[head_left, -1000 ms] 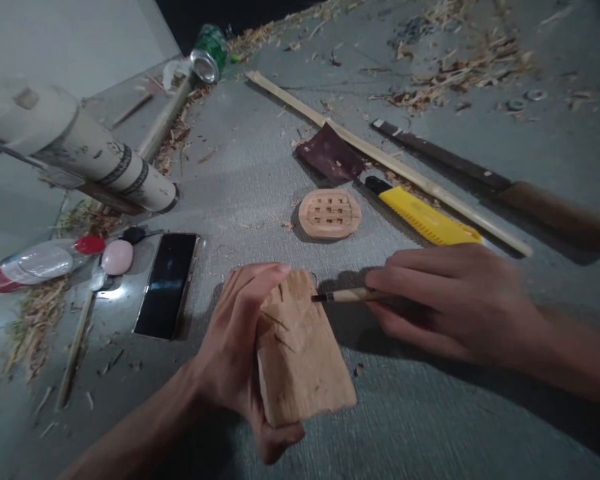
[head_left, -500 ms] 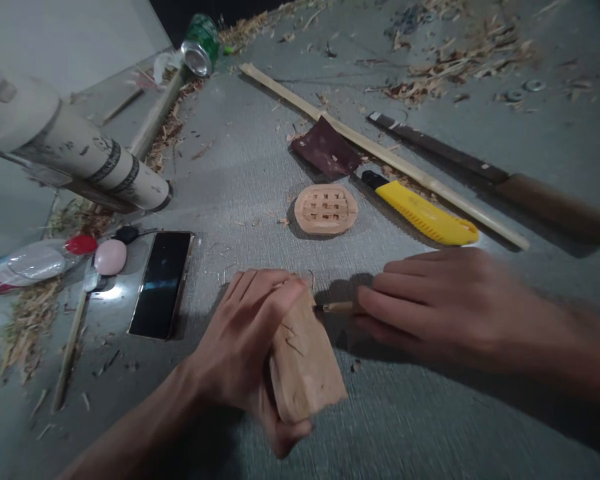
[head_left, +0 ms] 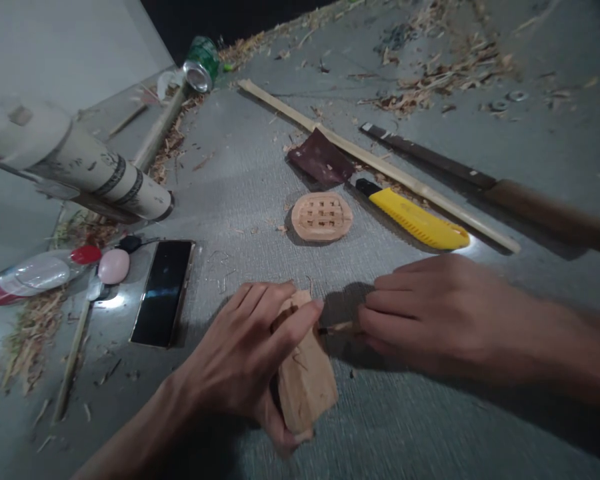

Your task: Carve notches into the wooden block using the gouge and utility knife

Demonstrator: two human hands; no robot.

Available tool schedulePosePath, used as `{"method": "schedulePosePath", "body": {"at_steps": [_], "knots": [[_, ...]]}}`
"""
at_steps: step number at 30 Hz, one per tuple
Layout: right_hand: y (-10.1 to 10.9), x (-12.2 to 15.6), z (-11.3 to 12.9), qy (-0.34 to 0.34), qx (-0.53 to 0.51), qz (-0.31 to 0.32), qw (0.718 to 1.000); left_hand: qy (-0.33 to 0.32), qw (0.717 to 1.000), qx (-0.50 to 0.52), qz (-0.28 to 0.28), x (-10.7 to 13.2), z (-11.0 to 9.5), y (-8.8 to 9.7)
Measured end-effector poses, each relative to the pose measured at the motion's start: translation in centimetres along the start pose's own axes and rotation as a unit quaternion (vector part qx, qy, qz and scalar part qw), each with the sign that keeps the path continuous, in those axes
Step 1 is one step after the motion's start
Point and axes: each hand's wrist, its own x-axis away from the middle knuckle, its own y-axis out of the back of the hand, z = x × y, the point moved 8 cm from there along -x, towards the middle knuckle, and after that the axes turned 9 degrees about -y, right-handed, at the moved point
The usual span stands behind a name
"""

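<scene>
My left hand [head_left: 253, 340] is closed around a pale wooden block [head_left: 307, 383], its fingers over the far end and the thumb under the near end. Thin curled shavings lie on the block's upper face. From the right, my right hand [head_left: 430, 317] grips a slim carving tool [head_left: 343, 329] with a light wooden handle and a dark tip. That tip meets or nearly meets the block's right side; I cannot tell which. Beyond the hands lies an oval wooden piece [head_left: 323, 217] with a grid of square holes.
A yellow utility knife [head_left: 420, 220], brown sandpaper [head_left: 320, 158], a long wooden strip [head_left: 380, 160] and a wooden-handled file [head_left: 435, 160] lie beyond. Leftward are a phone [head_left: 163, 293], a plastic bottle [head_left: 40, 273], a white patterned cylinder [head_left: 105, 170] and a green can [head_left: 201, 63].
My left hand has shifted its grip, with a finger now stretched across the block toward the tool. The block has turned slightly. The whole scene sits a little lower in view.
</scene>
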Motion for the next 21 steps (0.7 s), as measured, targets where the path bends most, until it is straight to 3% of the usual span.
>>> {"method": "schedulePosePath", "body": {"at_steps": [6,13,17,21], "knots": [[1.0,0.0,-0.6,-0.004,-0.004,-0.05,0.999,0.065,0.989,0.109,-0.079,1.0,2.4,0.5],[0.6,0.0,-1.0,-0.025,-0.001,-0.054,0.998,0.08,0.984,0.144,-0.06,1.1,2.9,0.3],[0.5,-0.2,-1.3,-0.04,-0.019,-0.056,0.997,0.079,0.987,0.12,-0.075,1.3,3.2,0.2],[0.0,-0.1,-1.7,-0.07,-0.048,-0.05,0.995,0.103,0.988,0.105,-0.05,0.9,2.5,0.2]]}}
